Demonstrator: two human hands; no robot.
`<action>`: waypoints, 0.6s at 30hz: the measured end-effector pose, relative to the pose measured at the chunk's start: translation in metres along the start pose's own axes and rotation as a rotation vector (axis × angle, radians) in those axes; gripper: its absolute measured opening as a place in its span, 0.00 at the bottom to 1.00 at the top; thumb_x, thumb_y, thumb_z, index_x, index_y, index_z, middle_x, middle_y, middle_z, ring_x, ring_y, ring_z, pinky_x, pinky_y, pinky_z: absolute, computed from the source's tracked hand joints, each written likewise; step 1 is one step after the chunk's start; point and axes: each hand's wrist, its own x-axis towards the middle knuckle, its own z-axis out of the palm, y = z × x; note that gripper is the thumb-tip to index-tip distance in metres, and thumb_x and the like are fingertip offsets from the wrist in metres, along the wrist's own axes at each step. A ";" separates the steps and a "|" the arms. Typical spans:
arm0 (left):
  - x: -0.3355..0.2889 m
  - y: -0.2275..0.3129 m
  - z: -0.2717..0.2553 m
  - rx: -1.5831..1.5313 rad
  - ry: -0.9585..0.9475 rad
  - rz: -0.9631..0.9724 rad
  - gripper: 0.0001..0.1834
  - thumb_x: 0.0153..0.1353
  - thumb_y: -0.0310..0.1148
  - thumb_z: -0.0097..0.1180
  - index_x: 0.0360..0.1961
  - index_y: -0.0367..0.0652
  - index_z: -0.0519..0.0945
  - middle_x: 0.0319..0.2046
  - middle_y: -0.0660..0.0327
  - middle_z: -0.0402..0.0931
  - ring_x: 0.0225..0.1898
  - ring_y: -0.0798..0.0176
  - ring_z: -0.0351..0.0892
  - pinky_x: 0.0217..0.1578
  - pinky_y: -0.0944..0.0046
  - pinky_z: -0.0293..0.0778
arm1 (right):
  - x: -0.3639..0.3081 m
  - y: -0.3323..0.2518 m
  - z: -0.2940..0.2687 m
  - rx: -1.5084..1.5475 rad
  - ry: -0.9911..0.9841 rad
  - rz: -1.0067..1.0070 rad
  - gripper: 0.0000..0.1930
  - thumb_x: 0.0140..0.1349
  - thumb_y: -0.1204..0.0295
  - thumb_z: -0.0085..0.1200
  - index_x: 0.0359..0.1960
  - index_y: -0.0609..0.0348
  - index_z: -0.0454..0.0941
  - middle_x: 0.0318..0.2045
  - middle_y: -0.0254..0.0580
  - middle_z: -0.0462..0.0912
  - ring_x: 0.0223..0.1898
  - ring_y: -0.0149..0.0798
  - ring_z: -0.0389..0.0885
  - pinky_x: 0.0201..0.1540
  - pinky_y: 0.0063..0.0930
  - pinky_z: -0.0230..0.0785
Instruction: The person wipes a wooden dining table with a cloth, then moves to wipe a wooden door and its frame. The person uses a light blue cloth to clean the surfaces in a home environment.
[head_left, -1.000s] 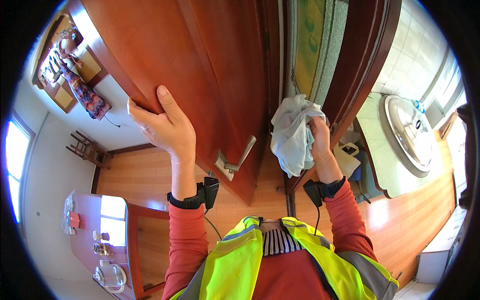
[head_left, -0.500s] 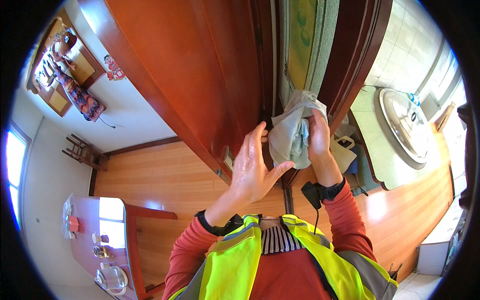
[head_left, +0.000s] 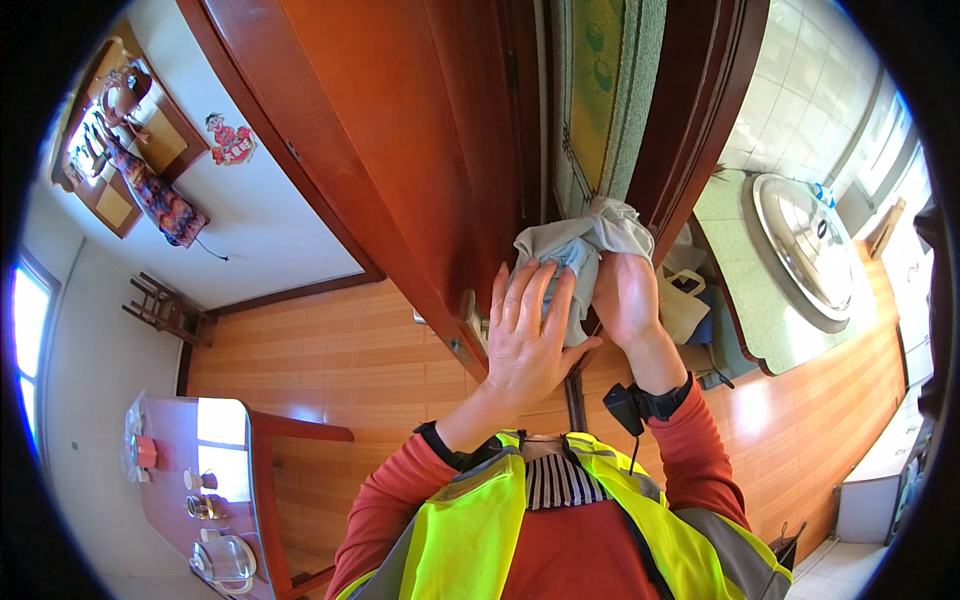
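Observation:
A pale grey-blue cloth [head_left: 578, 252] is bunched up in front of me, beside the edge of a reddish-brown wooden door [head_left: 400, 140]. My left hand [head_left: 530, 335] lies over the near left side of the cloth with its fingers stretched and slightly apart. From the right, my right hand [head_left: 628, 300] grips the cloth; its fingertips are hidden behind the folds. The dark wooden door frame [head_left: 700, 130] rises just beyond the cloth. A metal latch plate [head_left: 475, 320] on the door's edge sits close to my left hand.
To the right, a green countertop [head_left: 735, 235] carries a large shiny metal lid [head_left: 810, 245]. Below its edge hangs a cream bag [head_left: 683, 305]. At lower left stands a table [head_left: 165, 500] with a glass pitcher [head_left: 225, 560] and cups. A wooden chair [head_left: 165, 305] is by the far-left wall.
My left hand has come right onto the cloth, having been apart from it or at its edge. The cloth has been turned and spread leftward. The door edge appears shifted slightly right.

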 end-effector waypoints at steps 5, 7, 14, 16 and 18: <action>0.012 -0.011 0.001 0.018 0.109 0.087 0.25 0.47 0.30 0.61 0.49 0.39 0.77 0.47 0.51 0.69 0.53 0.48 0.69 0.59 0.43 0.66 | -0.010 -0.006 -0.002 -0.050 -0.057 0.079 0.16 0.73 0.61 0.40 0.55 0.53 0.69 0.52 0.33 0.75 0.53 0.33 0.74 0.56 0.32 0.67; 0.012 -0.013 0.001 -0.019 0.127 0.096 0.23 0.44 0.25 0.57 0.47 0.39 0.77 0.45 0.53 0.70 0.51 0.48 0.70 0.57 0.43 0.67 | -0.013 -0.005 -0.003 -0.063 -0.037 0.072 0.17 0.73 0.61 0.40 0.56 0.53 0.69 0.52 0.33 0.75 0.53 0.33 0.74 0.55 0.32 0.69; 0.016 -0.019 -0.003 -0.393 0.174 0.048 0.19 0.47 0.22 0.59 0.43 0.38 0.74 0.48 0.51 0.73 0.49 0.45 0.72 0.58 0.42 0.65 | -0.017 -0.009 -0.014 -0.206 -0.082 0.085 0.20 0.73 0.57 0.38 0.55 0.57 0.70 0.50 0.42 0.79 0.46 0.38 0.81 0.46 0.33 0.74; 0.016 -0.017 -0.006 -0.608 0.156 -0.076 0.13 0.59 0.22 0.54 0.45 0.36 0.71 0.51 0.49 0.75 0.50 0.47 0.75 0.58 0.47 0.65 | -0.014 -0.011 -0.022 -0.252 -0.093 0.052 0.21 0.72 0.56 0.37 0.54 0.58 0.71 0.47 0.43 0.81 0.43 0.39 0.82 0.45 0.32 0.74; 0.012 -0.012 -0.012 -1.011 0.153 -0.378 0.12 0.66 0.28 0.48 0.47 0.35 0.71 0.53 0.49 0.74 0.53 0.50 0.75 0.59 0.51 0.66 | -0.009 -0.015 -0.033 -0.233 -0.164 0.068 0.23 0.71 0.56 0.36 0.57 0.60 0.69 0.52 0.45 0.78 0.46 0.42 0.80 0.48 0.35 0.72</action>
